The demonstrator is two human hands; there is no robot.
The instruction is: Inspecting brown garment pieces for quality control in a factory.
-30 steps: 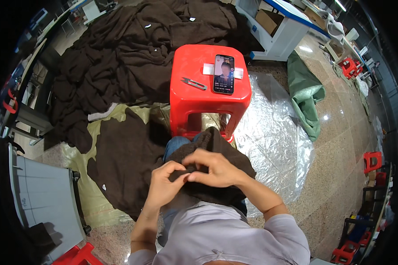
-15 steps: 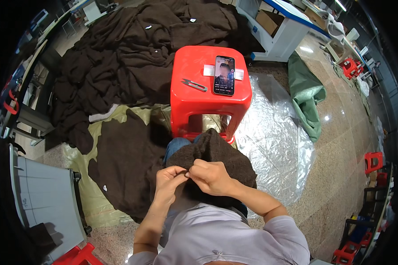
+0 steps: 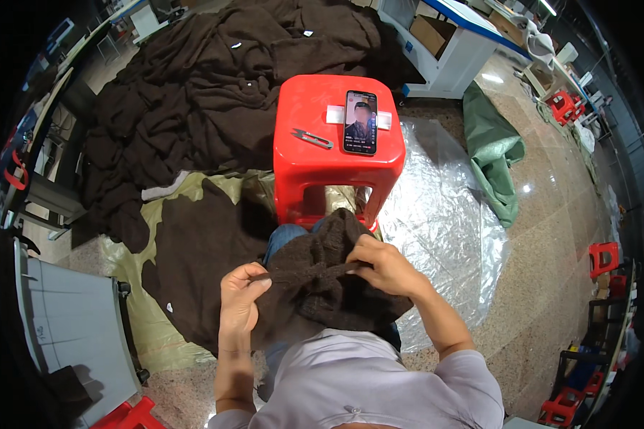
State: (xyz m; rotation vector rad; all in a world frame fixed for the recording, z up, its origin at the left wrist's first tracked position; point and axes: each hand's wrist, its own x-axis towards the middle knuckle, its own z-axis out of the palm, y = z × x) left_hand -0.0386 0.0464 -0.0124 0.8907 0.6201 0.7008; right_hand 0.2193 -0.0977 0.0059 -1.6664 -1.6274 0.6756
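Across my lap lies a dark brown knitted fabric piece [image 3: 336, 293], bunched up and draping toward the floor at the left. My left hand [image 3: 242, 293] pinches one end of a narrow stretch of its edge between thumb and fingers. The other end is gripped by my right hand [image 3: 385, 266], so the strip runs fairly straight between the two. Ahead of my knees stands a red plastic stool [image 3: 340, 168]. On its seat rest a pair of thread snips [image 3: 312, 139] and a phone [image 3: 360, 123] with a lit screen, lying over a white strip.
A large heap of dark brown fabric [image 3: 193, 79] covers the floor beyond and left of the stool. Clear plastic sheeting [image 3: 440, 236] spreads at the right, beside a green tarp [image 3: 495, 161]. A grey wheeled bin [image 3: 79, 322] stands at the left.
My hands were close together at the fabric edge. They have moved apart, left hand leftward and right hand right and up, stretching the edge between them.
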